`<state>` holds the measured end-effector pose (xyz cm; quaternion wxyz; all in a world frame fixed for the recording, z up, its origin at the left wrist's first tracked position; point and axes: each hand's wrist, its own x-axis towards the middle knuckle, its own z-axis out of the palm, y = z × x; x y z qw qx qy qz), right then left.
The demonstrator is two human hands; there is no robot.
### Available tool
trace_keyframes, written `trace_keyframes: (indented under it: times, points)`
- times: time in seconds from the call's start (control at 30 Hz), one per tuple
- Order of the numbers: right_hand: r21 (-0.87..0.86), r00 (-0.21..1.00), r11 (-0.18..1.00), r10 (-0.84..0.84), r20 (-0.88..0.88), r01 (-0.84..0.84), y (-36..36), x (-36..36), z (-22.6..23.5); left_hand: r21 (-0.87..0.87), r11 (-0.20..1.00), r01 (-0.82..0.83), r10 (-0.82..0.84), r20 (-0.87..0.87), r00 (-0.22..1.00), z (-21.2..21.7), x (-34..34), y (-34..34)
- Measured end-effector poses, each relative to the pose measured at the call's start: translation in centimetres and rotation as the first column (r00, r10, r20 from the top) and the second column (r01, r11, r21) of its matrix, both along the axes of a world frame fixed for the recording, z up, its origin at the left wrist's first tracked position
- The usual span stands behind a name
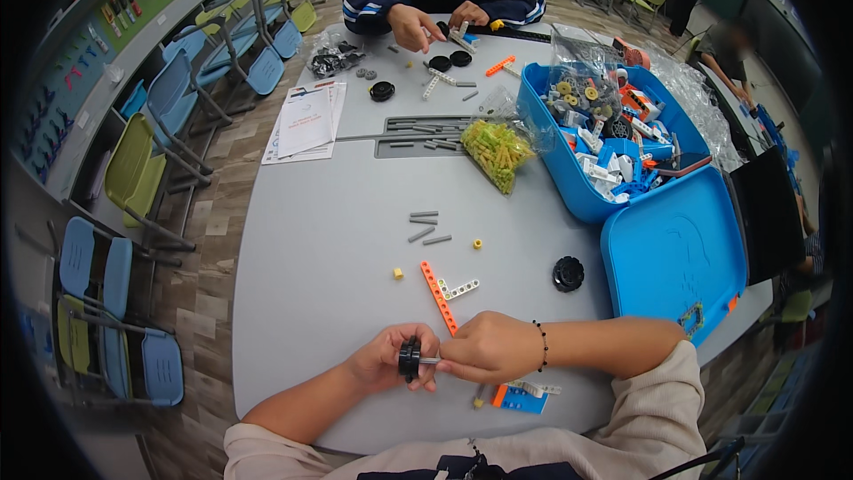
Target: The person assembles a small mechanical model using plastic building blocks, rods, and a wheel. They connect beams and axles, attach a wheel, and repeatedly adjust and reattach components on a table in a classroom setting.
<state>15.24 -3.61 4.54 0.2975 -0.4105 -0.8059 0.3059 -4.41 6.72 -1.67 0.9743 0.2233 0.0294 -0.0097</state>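
In front of my body, my left hand (391, 356) grips a black wheel (409, 359) by its rim. A grey axle (430, 360) sticks out from the wheel's right side, pinched in the fingers of my right hand (487, 348). How deep the axle sits in the wheel is hidden. Just beyond my right hand lies an orange beam (435, 293) with a white angled beam (460, 290) against it. Under my right forearm is a blue, orange and white brick assembly (524, 398). Another black wheel (569, 274) rests farther to the right.
Several loose grey axles (424, 234) and two small yellow pieces lie mid-table. A blue bin (569, 182) full of parts stands at right, its blue lid (671, 249) beside it. Farther off are a bag of yellow-green pegs (498, 153), papers (306, 120) and another person's hands (416, 28).
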Motion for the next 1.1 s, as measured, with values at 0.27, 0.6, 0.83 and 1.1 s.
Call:
trace_keyframes:
  times: [0.27, 0.6, 0.83, 1.1]
  points:
    - [-0.240, 0.940, 0.925, -0.326, -0.105, 0.294, -0.2, 3.0, 3.3, -0.068, 0.984, -0.165, 0.171, 0.100, 0.980, -0.2, -0.5, 3.8]
    - [0.208, 0.526, 0.712, -0.654, 0.543, 0.670, 4.7, 7.4, 3.3, -0.025, 0.940, -0.341, 0.342, 0.035, 0.939, 0.5, -0.2, 3.9]
    - [0.019, 0.517, 0.652, -0.618, 0.593, 0.758, 10.3, 10.6, 2.8, -0.009, 0.937, -0.348, 0.348, 0.051, 0.936, 0.2, -0.1, 3.9]
    - [0.084, 0.501, 0.680, -0.613, 0.611, 0.729, 15.3, 12.3, 4.5, -0.012, 0.942, -0.337, 0.337, 0.072, 0.939, 0.0, 0.2, 4.0]
